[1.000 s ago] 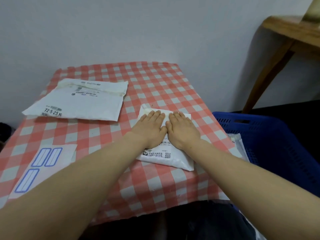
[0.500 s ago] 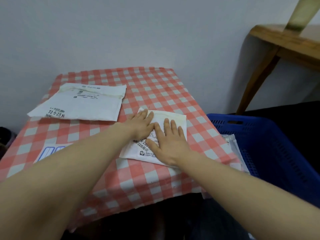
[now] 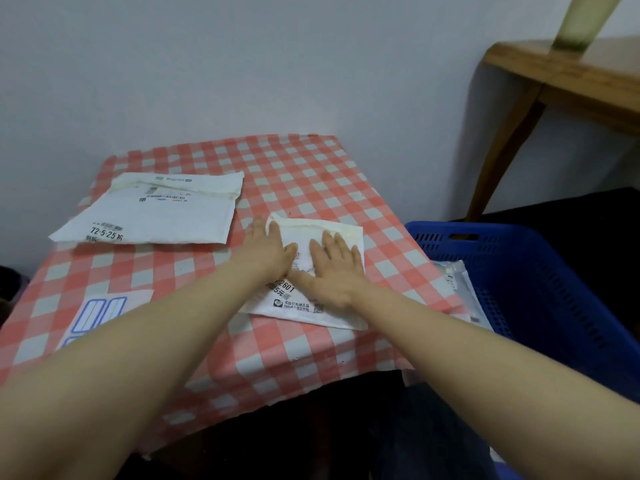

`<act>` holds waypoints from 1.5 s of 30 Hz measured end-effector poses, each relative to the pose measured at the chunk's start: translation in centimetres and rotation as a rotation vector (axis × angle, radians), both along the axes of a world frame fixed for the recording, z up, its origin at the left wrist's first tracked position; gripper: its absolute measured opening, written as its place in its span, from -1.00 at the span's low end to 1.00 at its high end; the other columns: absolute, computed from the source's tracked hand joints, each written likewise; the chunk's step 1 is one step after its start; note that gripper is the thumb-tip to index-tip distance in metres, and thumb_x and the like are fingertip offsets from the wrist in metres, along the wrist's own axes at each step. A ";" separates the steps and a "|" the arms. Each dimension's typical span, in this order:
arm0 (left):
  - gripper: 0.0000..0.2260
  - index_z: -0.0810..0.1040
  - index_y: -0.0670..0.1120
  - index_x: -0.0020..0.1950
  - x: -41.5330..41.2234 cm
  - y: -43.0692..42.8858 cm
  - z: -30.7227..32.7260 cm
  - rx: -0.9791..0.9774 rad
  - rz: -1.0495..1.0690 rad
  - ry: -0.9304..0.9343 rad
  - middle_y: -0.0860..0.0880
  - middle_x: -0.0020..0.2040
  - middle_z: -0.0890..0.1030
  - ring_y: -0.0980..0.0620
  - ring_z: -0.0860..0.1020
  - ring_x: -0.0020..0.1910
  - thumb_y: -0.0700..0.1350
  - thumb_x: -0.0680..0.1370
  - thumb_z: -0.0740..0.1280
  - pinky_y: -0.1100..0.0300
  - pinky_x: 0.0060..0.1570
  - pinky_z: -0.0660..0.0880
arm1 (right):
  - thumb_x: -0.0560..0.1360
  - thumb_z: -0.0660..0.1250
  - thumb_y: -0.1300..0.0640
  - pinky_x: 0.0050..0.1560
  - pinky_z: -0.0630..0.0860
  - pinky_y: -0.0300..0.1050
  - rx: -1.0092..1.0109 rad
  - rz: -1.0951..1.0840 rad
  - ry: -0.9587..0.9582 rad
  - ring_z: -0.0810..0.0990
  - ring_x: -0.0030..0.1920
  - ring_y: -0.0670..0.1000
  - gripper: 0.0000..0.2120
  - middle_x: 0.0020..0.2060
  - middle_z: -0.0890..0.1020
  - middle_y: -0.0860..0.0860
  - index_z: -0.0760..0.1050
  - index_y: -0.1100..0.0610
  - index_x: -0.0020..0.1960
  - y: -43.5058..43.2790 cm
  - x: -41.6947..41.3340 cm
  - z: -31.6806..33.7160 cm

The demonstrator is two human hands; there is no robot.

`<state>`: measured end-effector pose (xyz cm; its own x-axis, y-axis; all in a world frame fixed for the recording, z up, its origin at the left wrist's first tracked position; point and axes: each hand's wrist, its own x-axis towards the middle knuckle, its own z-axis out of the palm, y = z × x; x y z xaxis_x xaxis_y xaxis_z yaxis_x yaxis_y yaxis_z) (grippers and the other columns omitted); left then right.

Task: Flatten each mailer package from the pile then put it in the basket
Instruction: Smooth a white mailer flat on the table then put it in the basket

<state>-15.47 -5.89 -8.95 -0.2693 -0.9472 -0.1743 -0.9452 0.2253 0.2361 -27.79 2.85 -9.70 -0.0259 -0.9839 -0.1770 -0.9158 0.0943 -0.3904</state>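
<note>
The tabletop (image 3: 311, 174) wears a red-and-white checked cloth and is pushed up against a pale wall. To its right, just beside the edge and lower down, sits one blue basket (image 3: 540, 271) with slotted sides. A pale mailer in the basket (image 3: 459, 282) leans against its near wall. Behind the basket stands a wooden table (image 3: 571, 77), well apart from the work.

I count three mailers on the cloth. The big mailer (image 3: 156, 209) lies flat at the far left, its long side running across. A labelled mailer (image 3: 100, 311) with blue boxes lies at the near left, partly hidden under the person's left forearm. The small mailer (image 3: 313, 229) is right of centre, near the basket side. It seems to run lengthwise away from the person, turned slightly, with the printed end nearest and the plain flap end farthest.

Both hands lie on the small mailer, palms down and fingers straight, gripping nothing. The left hand (image 3: 268, 251) covers its far-left corner, fingertips spilling onto the cloth. The right hand (image 3: 332, 271) presses its middle, and between them they hide much of the print.
</note>
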 end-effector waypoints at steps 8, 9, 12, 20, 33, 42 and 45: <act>-0.66 0.48 -0.28 0.16 -2.1 1.4 3.6 0.306 0.494 0.787 -0.18 0.08 0.60 -0.17 0.59 0.01 -0.28 0.43 0.46 -0.08 0.04 0.55 | 0.52 0.27 -0.02 0.48 -0.05 0.07 -0.126 -0.353 -0.400 -0.15 0.52 0.15 -0.23 0.53 -0.14 0.11 -0.09 0.15 0.55 1.2 -2.9 1.5; -0.74 0.49 -0.28 0.10 -2.8 1.5 4.3 0.402 0.521 0.886 -0.18 0.06 0.61 -0.15 0.60 -0.05 -0.27 0.46 0.43 -0.12 0.02 0.55 | 0.49 0.30 -0.03 0.48 -0.01 0.06 -0.191 -0.411 -0.431 -0.09 0.52 0.15 -0.20 0.53 -0.07 0.11 -0.06 0.16 0.54 1.5 -3.9 1.9; -0.93 0.47 -0.24 -0.08 -6.1 2.5 7.0 0.599 0.453 1.046 -0.14 -0.03 0.61 -0.08 0.57 -0.20 -0.24 0.57 0.29 -0.08 -0.04 0.49 | 0.41 0.36 -0.07 0.34 0.31 0.03 -0.358 -0.642 -0.631 0.31 0.36 0.14 -0.24 0.37 0.29 0.10 0.11 0.18 0.47 2.8 -7.7 3.4; -0.77 0.47 -0.34 0.22 -19.5 7.5 7.9 0.557 0.236 1.137 -0.24 0.14 0.59 -0.19 0.59 0.05 -0.31 0.57 0.25 -0.16 0.05 0.51 | 0.39 0.36 0.26 0.11 0.54 0.11 -0.094 -0.755 -1.502 0.61 0.08 0.19 -0.66 0.10 0.63 0.20 0.52 0.25 0.17 11.4 -21.5 3.0; -0.62 0.34 -0.42 0.33 -35.8 6.8 0.0 0.318 -0.077 0.618 -0.12 -0.05 0.45 -0.01 0.46 -0.02 -0.32 0.53 0.20 0.18 -0.37 0.23 | 0.56 0.17 0.41 0.02 0.45 0.04 -0.348 -1.428 -0.997 0.51 0.16 0.23 -0.66 0.20 0.52 0.21 0.42 0.27 0.31 13.5 -34.4 -11.3; -0.68 0.17 -0.12 -0.39 -42.5 -1.3 -6.6 0.206 -0.425 0.027 -0.05 -0.40 0.25 0.04 0.22 -0.44 -0.26 0.55 0.16 0.20 -0.49 0.14 | 0.54 0.28 0.27 0.05 0.45 0.00 -0.220 -1.306 -0.785 0.52 0.13 0.23 -0.71 0.16 0.55 0.22 0.44 0.30 0.25 1.7 -39.4 -21.4; -0.69 0.20 -0.11 -0.39 -42.9 -4.1 -8.3 0.185 -0.419 -0.009 -0.05 -0.41 0.27 0.03 0.25 -0.44 -0.25 0.54 0.18 0.20 -0.47 0.19 | 0.55 0.29 0.25 0.05 0.46 -0.02 -0.184 -1.224 -0.731 0.53 0.14 0.22 -0.69 0.19 0.55 0.20 0.45 0.28 0.28 -2.3 -40.9 -24.1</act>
<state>-58.39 -9.94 -17.25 -0.6204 -0.7094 -0.3344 -0.7837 0.5437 0.3003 -68.69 0.53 -33.85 -0.8174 -0.4194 -0.3948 0.1102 0.5590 -0.8218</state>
